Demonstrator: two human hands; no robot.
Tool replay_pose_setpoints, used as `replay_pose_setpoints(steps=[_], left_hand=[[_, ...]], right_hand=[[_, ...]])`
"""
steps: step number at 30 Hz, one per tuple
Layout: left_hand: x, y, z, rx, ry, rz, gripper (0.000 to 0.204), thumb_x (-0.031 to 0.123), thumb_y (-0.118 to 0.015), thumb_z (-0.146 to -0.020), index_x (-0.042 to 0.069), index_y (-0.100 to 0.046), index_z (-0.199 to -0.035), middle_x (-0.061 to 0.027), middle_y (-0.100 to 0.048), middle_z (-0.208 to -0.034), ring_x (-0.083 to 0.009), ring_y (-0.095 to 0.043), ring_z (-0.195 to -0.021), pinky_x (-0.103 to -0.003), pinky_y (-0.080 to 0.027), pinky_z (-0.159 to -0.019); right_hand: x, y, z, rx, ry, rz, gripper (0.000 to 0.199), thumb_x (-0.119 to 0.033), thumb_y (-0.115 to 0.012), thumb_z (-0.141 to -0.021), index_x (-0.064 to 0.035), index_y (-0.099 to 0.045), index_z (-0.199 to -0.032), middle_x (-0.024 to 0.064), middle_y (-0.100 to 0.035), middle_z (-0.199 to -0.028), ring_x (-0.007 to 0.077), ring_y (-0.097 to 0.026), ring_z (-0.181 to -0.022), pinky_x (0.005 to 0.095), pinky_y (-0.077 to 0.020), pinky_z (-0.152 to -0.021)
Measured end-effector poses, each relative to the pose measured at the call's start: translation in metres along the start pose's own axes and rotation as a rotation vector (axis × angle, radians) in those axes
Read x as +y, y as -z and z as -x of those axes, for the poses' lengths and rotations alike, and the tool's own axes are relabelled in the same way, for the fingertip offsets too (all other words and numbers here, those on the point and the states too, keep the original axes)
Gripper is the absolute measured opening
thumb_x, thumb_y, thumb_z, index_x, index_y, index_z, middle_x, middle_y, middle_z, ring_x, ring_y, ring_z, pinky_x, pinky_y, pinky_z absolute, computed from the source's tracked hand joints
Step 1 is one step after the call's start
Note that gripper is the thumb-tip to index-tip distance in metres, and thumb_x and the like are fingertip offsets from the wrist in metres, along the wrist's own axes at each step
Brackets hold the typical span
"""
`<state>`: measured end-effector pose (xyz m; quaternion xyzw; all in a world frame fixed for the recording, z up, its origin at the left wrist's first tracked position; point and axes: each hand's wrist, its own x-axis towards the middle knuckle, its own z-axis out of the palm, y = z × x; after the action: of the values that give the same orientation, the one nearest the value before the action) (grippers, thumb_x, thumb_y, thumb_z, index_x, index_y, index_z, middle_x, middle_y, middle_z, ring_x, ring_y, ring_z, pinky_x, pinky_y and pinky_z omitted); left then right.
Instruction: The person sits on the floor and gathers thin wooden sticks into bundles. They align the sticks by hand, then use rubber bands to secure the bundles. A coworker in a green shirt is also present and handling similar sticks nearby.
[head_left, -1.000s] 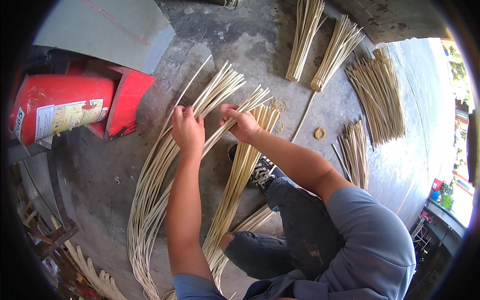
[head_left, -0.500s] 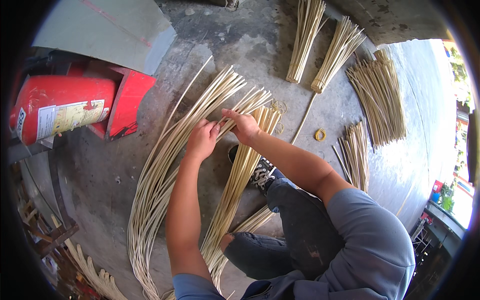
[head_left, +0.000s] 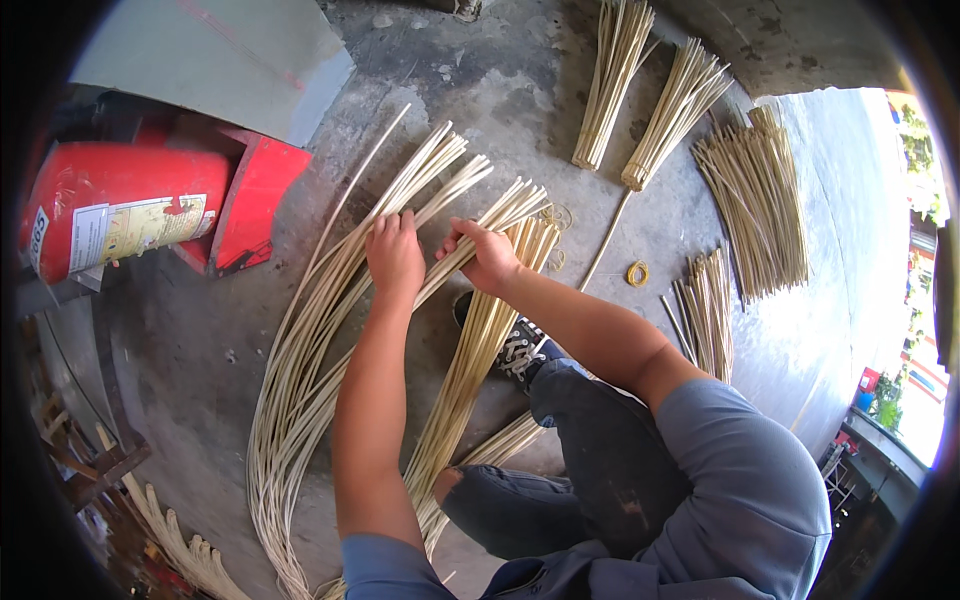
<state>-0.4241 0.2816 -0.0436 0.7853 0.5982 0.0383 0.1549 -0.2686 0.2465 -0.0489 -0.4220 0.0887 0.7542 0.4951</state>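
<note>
Long pale rattan canes (head_left: 290,400) lie in a loose, curving spread on the concrete at the left. My left hand (head_left: 397,258) has its fingers curled over some of these canes near their far ends. A smaller bunch of canes (head_left: 512,208) is gripped by my right hand (head_left: 487,258), its ends sticking out beyond the fingers. Under my right wrist a straighter, thicker bundle of canes (head_left: 470,375) runs back toward my knee. The fingertips of both hands are partly hidden.
Two tied cane bundles (head_left: 612,85) stand at the far side, with shorter bundles (head_left: 755,205) to the right. A yellow coil (head_left: 638,273) lies on the floor near thin loops (head_left: 557,216). A red fire extinguisher (head_left: 130,210) is at the left. My shoe (head_left: 522,350) sits beside the straighter bundle.
My left hand has moved left and slightly away from my right hand, onto the loose canes. The canes' far ends have parted into separate bunches. My right hand has hardly moved.
</note>
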Motion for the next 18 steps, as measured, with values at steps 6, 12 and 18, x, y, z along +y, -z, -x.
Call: replay_pose_setpoints(steps=[6, 12, 18], left_hand=[[-0.02, -0.004, -0.004, -0.099, 0.146, 0.35, 0.025, 0.008, -0.075, -0.076, -0.002, -0.069, -0.097, -0.0161, -0.07, -0.096, -0.0366, -0.067, -0.094, -0.043, -0.054, -0.081], [-0.037, 0.031, -0.008, -0.466, 0.305, 1.011, 0.025, 0.013, -0.075, -0.091, -0.005, -0.07, -0.108, -0.008, -0.073, -0.088, -0.0141, -0.069, -0.075, -0.029, -0.054, -0.065], [-0.04, 0.037, 0.003, -0.416, 0.324, 1.011, 0.023, 0.015, -0.075, -0.094, -0.005, -0.071, -0.104, -0.0059, -0.073, -0.088, -0.011, -0.067, -0.076, -0.028, -0.053, -0.069]], right_hand=[[0.002, -0.007, 0.004, 0.068, 0.007, -0.002, 0.018, -0.012, -0.07, -0.093, 0.0013, -0.059, -0.098, 0.0157, -0.062, -0.077, 0.0332, -0.064, -0.075, 0.0489, -0.0554, -0.073], [-0.001, -0.004, 0.006, -0.037, 0.073, 0.059, 0.027, -0.016, -0.077, -0.091, -0.0002, -0.06, -0.106, 0.0112, -0.065, -0.08, 0.03, -0.066, -0.079, 0.0459, -0.0548, -0.077], [0.003, -0.009, 0.007, -0.031, 0.012, 0.104, 0.025, -0.017, -0.079, -0.091, -0.0034, -0.067, -0.108, 0.0062, -0.067, -0.091, 0.0226, -0.066, -0.085, 0.0409, -0.0536, -0.087]])
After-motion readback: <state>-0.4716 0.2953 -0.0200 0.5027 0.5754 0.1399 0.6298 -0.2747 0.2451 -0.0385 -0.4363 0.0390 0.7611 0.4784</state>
